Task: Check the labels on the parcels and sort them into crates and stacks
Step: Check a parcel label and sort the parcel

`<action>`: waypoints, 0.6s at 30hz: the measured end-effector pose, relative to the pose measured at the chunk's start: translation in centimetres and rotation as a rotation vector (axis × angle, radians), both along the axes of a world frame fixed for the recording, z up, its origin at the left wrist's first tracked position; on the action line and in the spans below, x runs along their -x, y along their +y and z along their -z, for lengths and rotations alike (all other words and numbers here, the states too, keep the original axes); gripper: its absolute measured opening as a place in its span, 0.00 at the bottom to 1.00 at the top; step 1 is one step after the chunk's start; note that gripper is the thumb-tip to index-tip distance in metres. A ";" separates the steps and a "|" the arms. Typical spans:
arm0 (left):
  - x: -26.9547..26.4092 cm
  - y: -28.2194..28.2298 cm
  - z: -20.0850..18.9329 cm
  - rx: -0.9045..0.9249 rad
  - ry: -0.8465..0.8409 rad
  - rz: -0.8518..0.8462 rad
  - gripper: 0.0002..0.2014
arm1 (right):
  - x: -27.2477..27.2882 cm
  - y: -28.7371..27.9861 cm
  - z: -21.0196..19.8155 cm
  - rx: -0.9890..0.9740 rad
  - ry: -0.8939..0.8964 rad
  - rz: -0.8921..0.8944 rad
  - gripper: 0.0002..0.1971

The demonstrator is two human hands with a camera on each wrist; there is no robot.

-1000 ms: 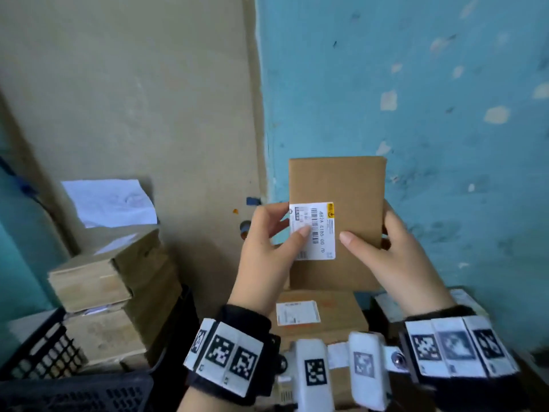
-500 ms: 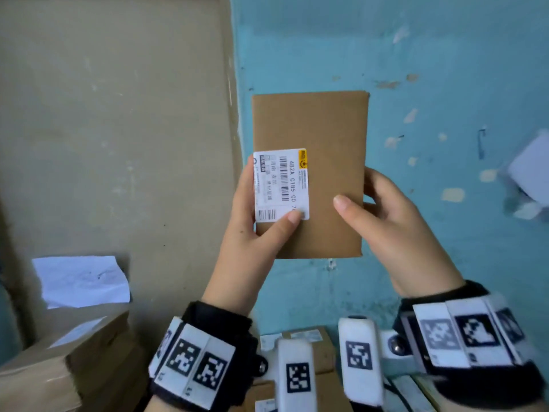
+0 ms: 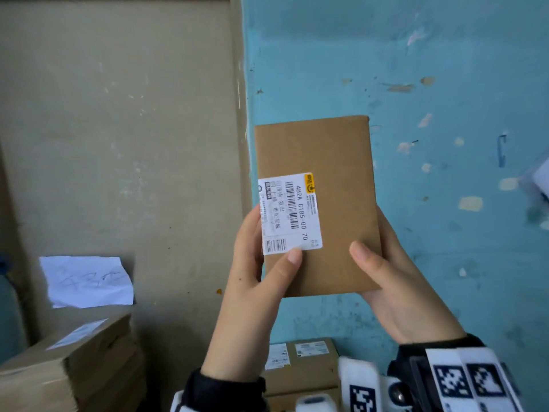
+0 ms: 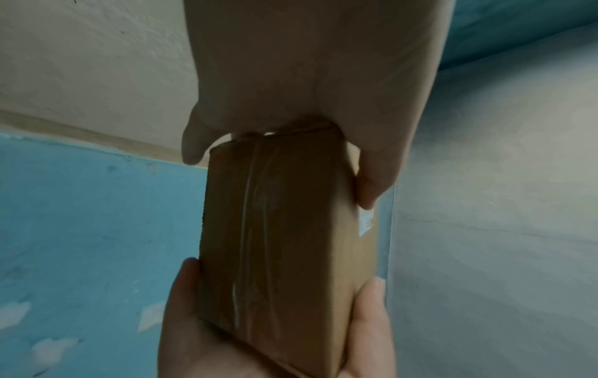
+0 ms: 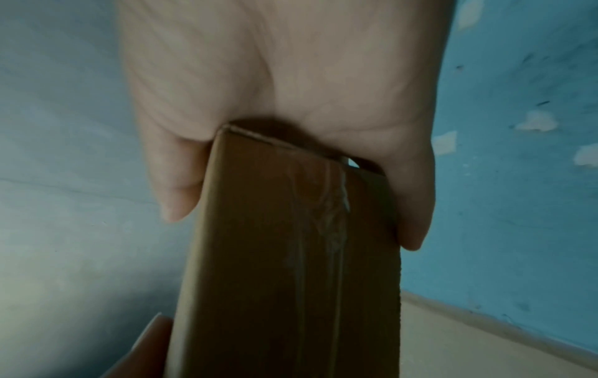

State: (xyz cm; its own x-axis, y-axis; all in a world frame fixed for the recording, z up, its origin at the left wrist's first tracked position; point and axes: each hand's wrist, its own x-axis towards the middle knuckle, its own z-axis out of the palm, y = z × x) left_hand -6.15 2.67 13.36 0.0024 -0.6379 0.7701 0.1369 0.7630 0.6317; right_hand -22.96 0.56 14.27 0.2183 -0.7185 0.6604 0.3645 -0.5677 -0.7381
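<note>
A flat brown cardboard parcel point(image 3: 326, 179) is held upright before the wall, its front facing me. A white label point(image 3: 289, 214) with barcodes and a yellow corner sticks to its lower left. My left hand point(image 3: 261, 263) grips the parcel's left edge, thumb on the label's bottom corner. My right hand point(image 3: 386, 272) grips the lower right edge, thumb on the front. In the left wrist view the taped side of the parcel point(image 4: 284, 230) runs between both hands. The right wrist view shows the parcel point(image 5: 291, 255) clamped between thumb and fingers.
A stack of cardboard boxes point(image 3: 68, 364) stands at the lower left, with a white paper sheet point(image 3: 89, 281) on the wall above it. More labelled boxes point(image 3: 303, 364) lie below my hands. The wall is beige on the left and blue on the right.
Both hands raised the parcel from just above the boxes to in front of the wall. My view tilted up, so the crate at lower left left the frame. The left thumb slid to the label's bottom corner.
</note>
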 end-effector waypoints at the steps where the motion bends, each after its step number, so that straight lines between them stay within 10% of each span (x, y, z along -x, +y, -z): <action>1: 0.0 -0.1 0.1 -0.023 -0.001 0.041 0.33 | 0.0 0.0 0.2 -0.018 -0.002 -0.010 0.45; 18: 0.8 -0.1 0.7 -0.068 0.037 0.072 0.32 | 0.9 0.6 0.2 0.023 0.046 0.067 0.42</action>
State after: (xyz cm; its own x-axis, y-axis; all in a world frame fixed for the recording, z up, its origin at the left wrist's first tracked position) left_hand -6.99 2.61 12.69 -0.0182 -0.6885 0.7250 0.2138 0.7057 0.6755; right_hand -23.90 1.14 14.04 0.2008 -0.7174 0.6671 0.2909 -0.6066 -0.7399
